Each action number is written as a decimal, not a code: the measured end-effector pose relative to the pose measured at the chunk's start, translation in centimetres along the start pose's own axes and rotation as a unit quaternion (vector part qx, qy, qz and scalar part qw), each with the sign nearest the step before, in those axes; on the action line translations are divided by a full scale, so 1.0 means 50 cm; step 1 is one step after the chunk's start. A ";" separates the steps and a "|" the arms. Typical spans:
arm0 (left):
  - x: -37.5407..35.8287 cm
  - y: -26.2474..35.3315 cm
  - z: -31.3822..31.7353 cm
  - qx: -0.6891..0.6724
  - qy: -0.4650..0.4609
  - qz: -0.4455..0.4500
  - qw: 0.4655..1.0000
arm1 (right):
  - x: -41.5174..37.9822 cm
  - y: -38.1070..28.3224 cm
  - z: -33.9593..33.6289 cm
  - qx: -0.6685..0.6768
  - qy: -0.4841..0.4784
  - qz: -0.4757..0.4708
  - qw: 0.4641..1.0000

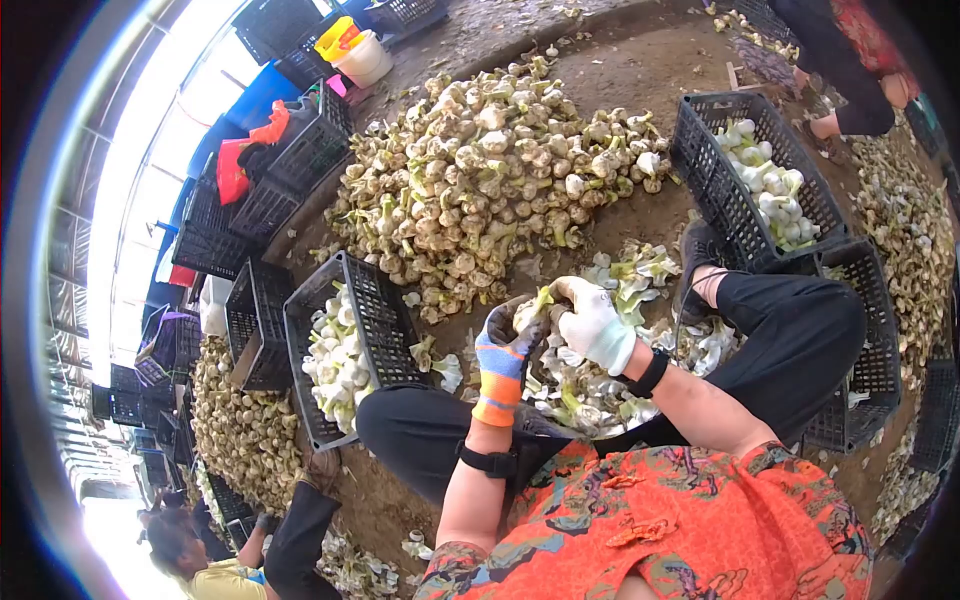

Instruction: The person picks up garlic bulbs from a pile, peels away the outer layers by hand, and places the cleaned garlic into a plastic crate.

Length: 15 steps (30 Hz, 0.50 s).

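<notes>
My left hand [507, 338], in a blue and orange glove with dark fingers, is closed around a garlic bulb [533, 309]. In a white glove, my right hand [594, 322] meets it from the other side, its fingers bent and pressed to the bulb's stem end. What lies between the right fingertips is partly hidden. Below both hands, peeled garlic skins [588, 392] cover the ground between my folded legs. A large heap of unpeeled garlic [490, 170] rises just beyond my hands.
A black crate [375, 318] with cleaner bulbs stands at my left knee, another such crate [695, 150] beyond my right foot. Stacked crates [300, 150] and a white bucket [365, 62] line the far left. One co-worker [215, 550] sits lower left, another [840, 60] upper right.
</notes>
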<state>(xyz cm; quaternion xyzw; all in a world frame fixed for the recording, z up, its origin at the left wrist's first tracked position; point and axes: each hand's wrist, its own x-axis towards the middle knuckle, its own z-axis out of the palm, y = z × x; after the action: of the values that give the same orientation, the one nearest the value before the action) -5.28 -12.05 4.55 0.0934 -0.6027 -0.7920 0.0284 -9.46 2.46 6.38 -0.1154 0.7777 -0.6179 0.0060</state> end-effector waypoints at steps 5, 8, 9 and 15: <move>-0.011 -0.010 -0.026 -0.037 -0.131 0.040 0.990 | 0.069 0.178 -0.065 -0.112 0.033 0.146 0.982; -0.007 -0.011 -0.026 0.012 -0.111 0.051 0.992 | 0.058 0.167 -0.105 -0.276 -0.102 0.087 0.952; -0.006 -0.003 -0.020 0.011 -0.105 0.050 0.993 | 0.054 0.106 -0.105 -0.216 -0.114 0.036 0.969; -0.007 0.013 -0.003 0.040 -0.090 0.059 0.993 | 0.038 -0.031 -0.066 -0.086 -0.205 -0.075 0.972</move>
<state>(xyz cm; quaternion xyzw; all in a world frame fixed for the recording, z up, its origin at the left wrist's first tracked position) -4.96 -12.32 5.16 -0.0129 -0.6388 -0.7691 0.0171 -11.54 4.95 8.89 -0.2977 0.7995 -0.5104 0.1084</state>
